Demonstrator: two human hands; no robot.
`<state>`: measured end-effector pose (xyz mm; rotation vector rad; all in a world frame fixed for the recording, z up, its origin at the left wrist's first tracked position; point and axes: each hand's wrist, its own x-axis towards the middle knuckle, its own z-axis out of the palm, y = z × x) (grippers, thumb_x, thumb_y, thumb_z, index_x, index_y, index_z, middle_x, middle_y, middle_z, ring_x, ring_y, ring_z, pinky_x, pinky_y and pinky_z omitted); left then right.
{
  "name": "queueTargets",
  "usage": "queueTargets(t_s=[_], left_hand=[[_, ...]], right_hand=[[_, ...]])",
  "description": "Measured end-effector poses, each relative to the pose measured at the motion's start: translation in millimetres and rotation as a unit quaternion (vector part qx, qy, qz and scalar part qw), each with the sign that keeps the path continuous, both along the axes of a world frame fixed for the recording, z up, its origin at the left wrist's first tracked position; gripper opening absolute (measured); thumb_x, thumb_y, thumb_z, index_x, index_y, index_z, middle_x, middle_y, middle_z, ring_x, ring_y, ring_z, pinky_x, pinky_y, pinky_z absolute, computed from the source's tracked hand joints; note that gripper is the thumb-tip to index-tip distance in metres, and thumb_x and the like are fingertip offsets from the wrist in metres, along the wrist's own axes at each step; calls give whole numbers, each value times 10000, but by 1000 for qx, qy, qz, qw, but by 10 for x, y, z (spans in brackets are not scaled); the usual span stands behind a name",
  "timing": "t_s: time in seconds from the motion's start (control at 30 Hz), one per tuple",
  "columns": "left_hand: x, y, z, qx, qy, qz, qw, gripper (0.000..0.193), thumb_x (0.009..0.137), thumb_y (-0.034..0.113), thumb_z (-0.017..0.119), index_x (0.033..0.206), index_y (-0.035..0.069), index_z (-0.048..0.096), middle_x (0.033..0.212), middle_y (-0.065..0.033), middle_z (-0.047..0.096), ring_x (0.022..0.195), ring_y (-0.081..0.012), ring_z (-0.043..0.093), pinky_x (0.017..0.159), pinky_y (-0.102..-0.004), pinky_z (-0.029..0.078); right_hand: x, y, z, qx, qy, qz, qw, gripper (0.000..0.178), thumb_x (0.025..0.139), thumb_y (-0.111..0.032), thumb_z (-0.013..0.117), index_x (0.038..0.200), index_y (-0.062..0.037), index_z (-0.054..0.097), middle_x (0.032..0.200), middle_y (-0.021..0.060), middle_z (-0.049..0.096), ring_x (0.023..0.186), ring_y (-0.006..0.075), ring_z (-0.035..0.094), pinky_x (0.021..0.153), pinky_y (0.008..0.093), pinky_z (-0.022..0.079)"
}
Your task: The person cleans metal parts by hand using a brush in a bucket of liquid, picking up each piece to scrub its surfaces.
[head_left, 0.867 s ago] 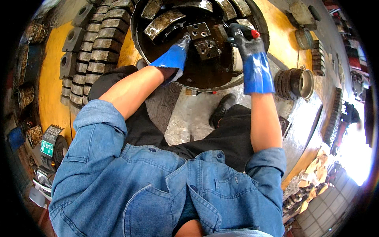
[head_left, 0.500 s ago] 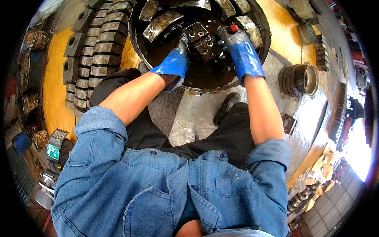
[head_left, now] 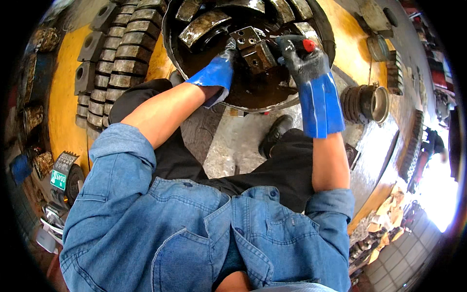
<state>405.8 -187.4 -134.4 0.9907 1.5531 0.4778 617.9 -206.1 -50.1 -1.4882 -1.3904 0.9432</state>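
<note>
A round dark tub (head_left: 170,53) holds murky black liquid and several curved metal segments (head_left: 204,27). In it sits a blocky metal part with drilled holes (head_left: 254,51), wet and dark. My left hand (head_left: 224,61), in a blue glove with a blackened front, is closed at the left side of this part, thumb up; its other fingers are mostly hidden. My right hand (head_left: 304,61), gloved likewise, is closed around a red-handled tool (head_left: 309,45) just right of the metal part. The tool's kind is mostly hidden by the glove.
Stacked rows of metal segments (head_left: 131,53) and grey blocks with holes (head_left: 85,78) stand on the yellow surface at left. A ribbed metal ring part (head_left: 365,103) lies right of the tub. My black shoe (head_left: 276,134) is on the floor below the tub.
My right hand has turned and drawn back slightly to the right and toward me, with the red handle moving along. My left hand stays nearly in place beside the metal part.
</note>
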Motion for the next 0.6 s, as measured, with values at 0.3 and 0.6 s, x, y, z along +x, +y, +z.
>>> queueTargets(t_s=[0.3,0.6], left_hand=[[9,-31,259,-24,-14,-64,998,847,1064,658,184,1401,-32,540,1184,-238,684,1027,-297,564,1032,-435,435],[-180,40,116,24,46,-148,988,850,1062,660,209,1376,-56,543,1120,-213,690,972,-273,550,995,-446,441]], right_hand=[[308,75,-311,-28,317,18,948,183,963,-130,688,1052,23,735,974,106,761,888,173,701,852,286,577],[100,52,-86,8,-75,-8,997,172,959,-160,711,1067,-35,759,954,82,776,859,147,709,826,290,565]])
